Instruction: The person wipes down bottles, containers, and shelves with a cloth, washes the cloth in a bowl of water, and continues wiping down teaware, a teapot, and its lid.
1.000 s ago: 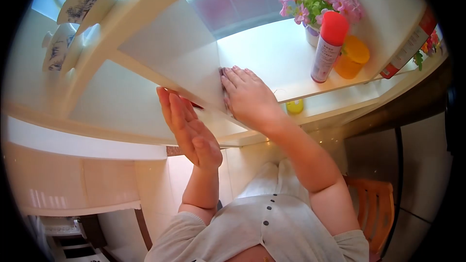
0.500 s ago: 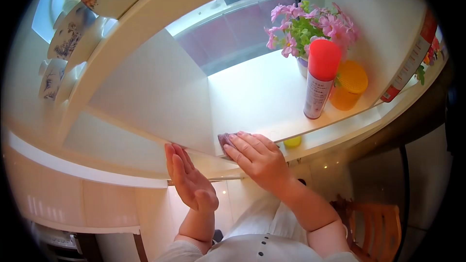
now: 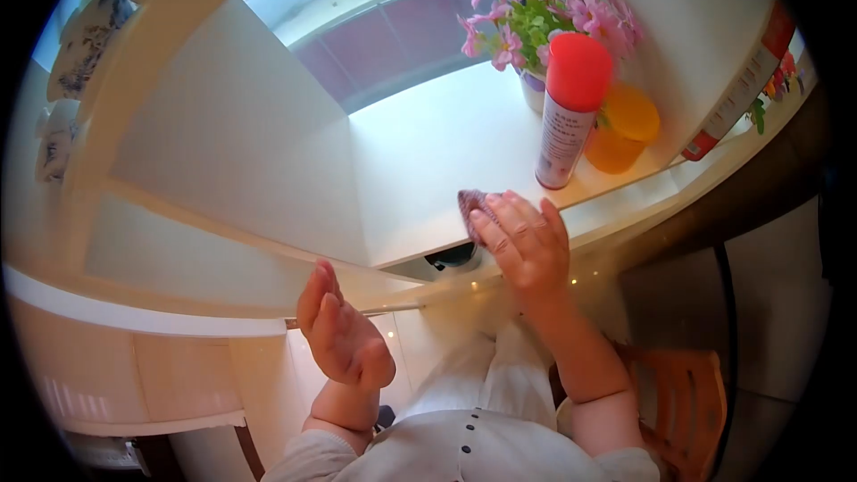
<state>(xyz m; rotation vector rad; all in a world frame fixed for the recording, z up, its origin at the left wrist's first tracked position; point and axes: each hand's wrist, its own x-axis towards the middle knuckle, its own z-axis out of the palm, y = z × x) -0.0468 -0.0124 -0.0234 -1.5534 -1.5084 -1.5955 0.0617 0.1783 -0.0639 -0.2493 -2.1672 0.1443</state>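
1. White shelf board spreads ahead of our fingertips, its front edge running just by the fingers of the right hand.
2. Pink-petalled flowers with green leaves stand in a pot, beyond the right fingers and behind the can.
3. Our left hand is raised well to the left of the right fingers, holding nothing; its fingers are extended and close together.
4. Our right hand has its fingers slightly bent over the cloth, the rightmost a little apart; its thumb is hidden, so we cannot tell whether it pinches.
5. Upright just beyond those fingers, the spray can shows a red cap and a pale printed label.
6. Farther right of them, we see the orange-yellow container.
7. Smallest, the cloth is mauve-brown and finely textured, a soft corner poking out left of our right fingertips, at the board's front edge.
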